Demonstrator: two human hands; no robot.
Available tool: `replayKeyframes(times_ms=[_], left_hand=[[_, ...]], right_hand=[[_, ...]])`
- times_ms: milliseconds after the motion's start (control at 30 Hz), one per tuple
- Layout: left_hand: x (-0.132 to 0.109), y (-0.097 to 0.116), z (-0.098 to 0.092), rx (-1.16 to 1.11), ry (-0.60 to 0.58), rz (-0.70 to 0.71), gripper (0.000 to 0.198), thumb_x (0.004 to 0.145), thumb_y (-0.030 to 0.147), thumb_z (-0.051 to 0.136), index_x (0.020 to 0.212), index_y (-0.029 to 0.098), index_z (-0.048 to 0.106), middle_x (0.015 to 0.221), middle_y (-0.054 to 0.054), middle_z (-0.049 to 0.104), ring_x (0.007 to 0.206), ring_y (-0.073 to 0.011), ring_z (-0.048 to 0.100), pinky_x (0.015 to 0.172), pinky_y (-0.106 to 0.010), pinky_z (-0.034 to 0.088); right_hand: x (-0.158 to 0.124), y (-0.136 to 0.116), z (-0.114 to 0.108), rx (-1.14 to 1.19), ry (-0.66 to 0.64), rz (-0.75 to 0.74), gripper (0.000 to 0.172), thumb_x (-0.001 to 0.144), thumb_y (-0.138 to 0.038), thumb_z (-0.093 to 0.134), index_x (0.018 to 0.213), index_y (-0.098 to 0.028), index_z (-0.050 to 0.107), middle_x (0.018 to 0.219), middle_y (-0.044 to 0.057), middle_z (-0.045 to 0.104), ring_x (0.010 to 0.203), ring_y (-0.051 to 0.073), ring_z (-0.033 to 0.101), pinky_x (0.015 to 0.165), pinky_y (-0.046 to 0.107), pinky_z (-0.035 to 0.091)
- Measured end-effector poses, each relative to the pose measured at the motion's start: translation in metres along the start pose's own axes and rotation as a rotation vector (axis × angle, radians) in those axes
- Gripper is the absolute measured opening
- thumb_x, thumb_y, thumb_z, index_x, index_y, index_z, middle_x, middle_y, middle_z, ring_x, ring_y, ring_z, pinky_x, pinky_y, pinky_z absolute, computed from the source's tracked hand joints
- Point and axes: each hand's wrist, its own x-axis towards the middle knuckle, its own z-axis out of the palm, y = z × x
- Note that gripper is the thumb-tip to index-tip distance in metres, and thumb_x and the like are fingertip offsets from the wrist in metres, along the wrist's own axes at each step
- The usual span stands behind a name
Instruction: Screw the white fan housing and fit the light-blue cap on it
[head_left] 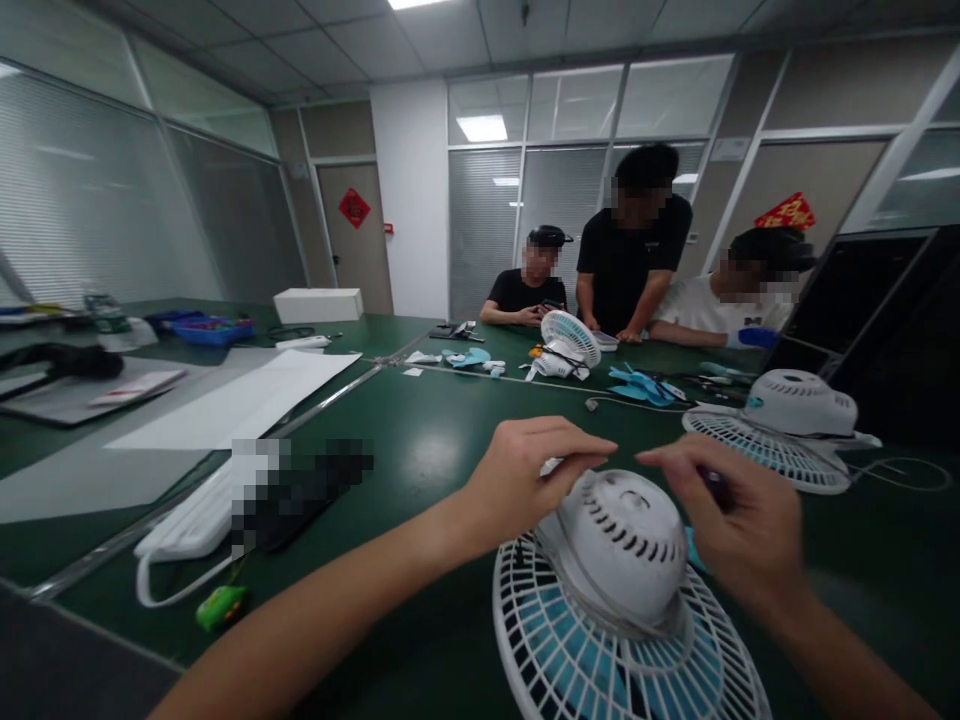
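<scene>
A white fan (pixel 626 550) lies in front of me with its grille down and its rounded motor housing up. Pale blue blades (pixel 570 650) show through the grille bars. Over the housing's left side is my left hand (pixel 529 480), its fingers and thumb drawn together in a pinch; whatever is between them is too small to make out. On the other side my right hand (pixel 739 525) is curled around a small dark purple object (pixel 718 488), mostly hidden by the fingers. Its index finger points toward the left fingertips, with a gap between the hands.
Another white fan (pixel 799 415) lies at right beside a dark monitor (pixel 892 310). A third fan (pixel 566 345) and loose blue blades (pixel 649 385) are farther back. A power strip (pixel 191 510) and green object (pixel 223 607) lie left. Several people are across the table.
</scene>
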Motion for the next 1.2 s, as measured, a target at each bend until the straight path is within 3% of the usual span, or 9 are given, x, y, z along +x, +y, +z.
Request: replayKeyframes(times_ms=[267, 433, 567, 767, 967, 1200], left_hand=[[-0.001, 0.000, 0.008, -0.184, -0.112, -0.254, 0.015, 0.087, 0.010, 0.065, 0.098, 0.013, 0.076, 0.098, -0.006, 0.079, 0.091, -0.0157, 0.074, 0.087, -0.025, 0.056], [0.012, -0.002, 0.003, -0.194, -0.252, -0.215, 0.018, 0.089, 0.017, 0.065, 0.102, 0.009, 0.075, 0.103, -0.008, 0.078, 0.095, -0.0174, 0.073, 0.089, -0.025, 0.054], [0.023, -0.004, 0.003, -0.183, -0.373, -0.195, 0.015, 0.089, 0.020, 0.067, 0.094, 0.009, 0.076, 0.094, -0.007, 0.078, 0.087, -0.0160, 0.072, 0.082, -0.023, 0.052], [0.023, -0.008, -0.001, -0.256, -0.364, -0.236, 0.011, 0.087, 0.022, 0.069, 0.088, 0.011, 0.074, 0.087, -0.002, 0.074, 0.083, -0.0133, 0.069, 0.079, -0.021, 0.050], [0.024, -0.007, -0.006, -0.171, -0.309, -0.203, 0.004, 0.082, 0.017, 0.075, 0.081, 0.013, 0.075, 0.085, -0.003, 0.068, 0.080, -0.0128, 0.064, 0.074, -0.022, 0.049], [0.026, -0.006, -0.006, -0.105, -0.377, -0.205, 0.005, 0.084, 0.014, 0.071, 0.083, 0.015, 0.075, 0.082, -0.001, 0.071, 0.076, -0.0129, 0.066, 0.071, -0.023, 0.049]], right_hand=[[-0.045, 0.029, 0.011, -0.034, 0.057, 0.011, 0.026, 0.097, -0.041, 0.044, 0.097, -0.024, 0.063, 0.079, 0.004, 0.065, 0.065, 0.019, 0.062, 0.052, 0.028, 0.048], [-0.046, 0.032, 0.016, -0.009, 0.089, 0.003, 0.025, 0.097, -0.038, 0.045, 0.097, -0.022, 0.064, 0.082, 0.003, 0.066, 0.066, 0.017, 0.064, 0.054, 0.025, 0.050], [-0.047, 0.033, 0.015, 0.002, 0.090, 0.022, 0.024, 0.096, -0.037, 0.046, 0.097, -0.022, 0.064, 0.083, 0.004, 0.067, 0.067, 0.018, 0.065, 0.055, 0.026, 0.051], [-0.042, 0.028, 0.014, -0.014, 0.086, 0.016, 0.026, 0.096, -0.040, 0.046, 0.095, -0.022, 0.065, 0.081, 0.004, 0.069, 0.066, 0.018, 0.066, 0.054, 0.026, 0.052], [-0.042, 0.022, 0.015, 0.058, 0.093, 0.028, 0.022, 0.096, -0.035, 0.047, 0.097, -0.023, 0.065, 0.078, 0.002, 0.067, 0.063, 0.017, 0.063, 0.051, 0.025, 0.048], [-0.045, 0.021, 0.018, 0.096, 0.078, 0.028, 0.022, 0.098, -0.036, 0.044, 0.103, -0.024, 0.062, 0.083, 0.001, 0.064, 0.070, 0.015, 0.060, 0.057, 0.024, 0.045]])
